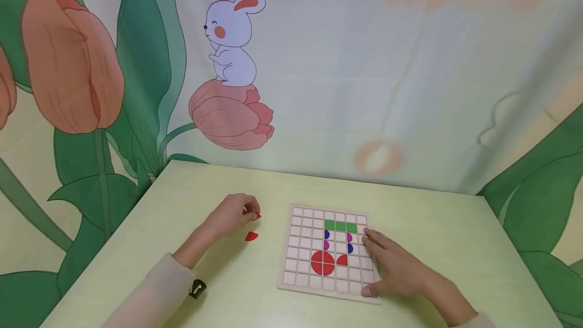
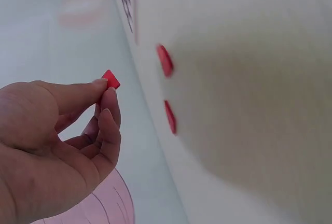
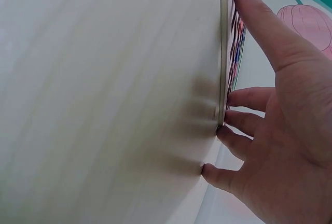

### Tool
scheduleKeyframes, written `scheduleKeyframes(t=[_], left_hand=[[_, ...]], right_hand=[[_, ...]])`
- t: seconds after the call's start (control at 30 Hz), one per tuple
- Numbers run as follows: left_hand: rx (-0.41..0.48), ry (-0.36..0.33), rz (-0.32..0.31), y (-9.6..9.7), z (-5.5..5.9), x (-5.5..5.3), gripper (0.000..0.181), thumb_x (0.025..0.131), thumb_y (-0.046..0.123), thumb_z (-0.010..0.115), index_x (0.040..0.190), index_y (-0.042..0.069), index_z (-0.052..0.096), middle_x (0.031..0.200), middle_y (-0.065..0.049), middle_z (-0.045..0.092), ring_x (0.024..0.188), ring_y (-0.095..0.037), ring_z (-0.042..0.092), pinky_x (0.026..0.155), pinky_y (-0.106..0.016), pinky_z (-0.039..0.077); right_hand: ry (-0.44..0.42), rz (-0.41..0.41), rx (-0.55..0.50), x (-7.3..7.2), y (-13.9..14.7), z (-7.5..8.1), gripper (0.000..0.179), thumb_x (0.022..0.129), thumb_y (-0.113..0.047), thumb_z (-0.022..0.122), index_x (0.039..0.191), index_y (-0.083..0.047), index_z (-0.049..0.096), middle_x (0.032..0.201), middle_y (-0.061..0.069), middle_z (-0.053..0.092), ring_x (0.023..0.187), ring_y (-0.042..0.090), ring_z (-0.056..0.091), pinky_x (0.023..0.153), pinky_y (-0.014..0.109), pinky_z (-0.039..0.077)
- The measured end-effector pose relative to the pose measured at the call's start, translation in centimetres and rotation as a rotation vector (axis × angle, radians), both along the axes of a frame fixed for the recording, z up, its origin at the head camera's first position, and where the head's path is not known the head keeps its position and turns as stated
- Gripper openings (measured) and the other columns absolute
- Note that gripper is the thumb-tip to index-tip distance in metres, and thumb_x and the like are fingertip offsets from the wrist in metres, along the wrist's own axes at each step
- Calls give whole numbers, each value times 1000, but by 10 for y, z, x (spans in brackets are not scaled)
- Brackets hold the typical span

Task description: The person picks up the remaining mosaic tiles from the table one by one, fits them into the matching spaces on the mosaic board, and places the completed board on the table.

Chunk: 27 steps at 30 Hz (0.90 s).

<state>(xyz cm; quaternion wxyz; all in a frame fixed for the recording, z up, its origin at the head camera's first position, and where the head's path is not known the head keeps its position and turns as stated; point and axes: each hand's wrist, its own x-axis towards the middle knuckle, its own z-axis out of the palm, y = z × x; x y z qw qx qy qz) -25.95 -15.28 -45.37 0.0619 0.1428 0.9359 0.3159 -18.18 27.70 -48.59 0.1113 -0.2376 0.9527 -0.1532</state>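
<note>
My left hand (image 1: 234,214) pinches a small red quarter-circle piece (image 2: 112,80) between thumb and fingertips, raised over the table left of the board. Below it lies a loose red piece (image 1: 252,236); the left wrist view shows two red pieces (image 2: 165,60) on the tabletop. A square wooden grid board (image 1: 296,252) bears a green row (image 1: 340,226), blue and pink half-circles, a red circle of quarter pieces (image 1: 322,262) and one more red quarter (image 1: 342,260). With fingers spread, my right hand (image 1: 398,267) rests along the board's right edge, its thumb on the near corner.
The pale yellow-green table (image 1: 241,287) reaches back to a hanging printed cloth (image 1: 319,90) with tulips and a rabbit. A small black object (image 1: 197,288) is at the left cuff. Loose red pieces lie between the left hand and the board.
</note>
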Motion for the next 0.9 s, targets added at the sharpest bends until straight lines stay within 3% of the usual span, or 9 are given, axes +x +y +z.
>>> scheduleKeyframes(t=[0.27, 0.53, 0.67, 0.9], left_hand=[[65, 32, -48, 48, 18, 2, 13, 102, 3, 68, 105, 11, 77, 98, 0, 66, 86, -17, 63, 77, -32, 55], [126, 23, -122, 84, 14, 0, 11, 105, 7, 66, 113, 9, 73, 100, 1, 68, 90, -18, 63, 77, -30, 55], [170, 11, -126, 97, 11, 2, 4, 103, 11, 70, 106, 13, 69, 95, 3, 67, 88, -18, 63, 73, -28, 56], [150, 35, -190, 121, 5, 6, 6, 101, 8, 72, 99, 13, 71, 92, 4, 63, 86, -16, 59, 72, -24, 52]], right_hand=[[34, 21, -3, -2, 2, 5, 128, 73, -79, 79, 160, 4, 37, 173, 20, 24, 157, 46, 25, 121, 60, 31], [6, 3, -13, -1, 2, 6, 127, 72, -79, 80, 161, 2, 38, 173, 19, 24, 157, 45, 26, 120, 61, 32], [-4, 1, -27, 0, 1, 4, 127, 72, -78, 81, 161, 2, 37, 173, 18, 24, 157, 44, 25, 121, 61, 32], [-5, 3, -35, 1, 0, 1, 129, 72, -79, 80, 161, 3, 38, 173, 19, 24, 157, 44, 25, 121, 61, 31]])
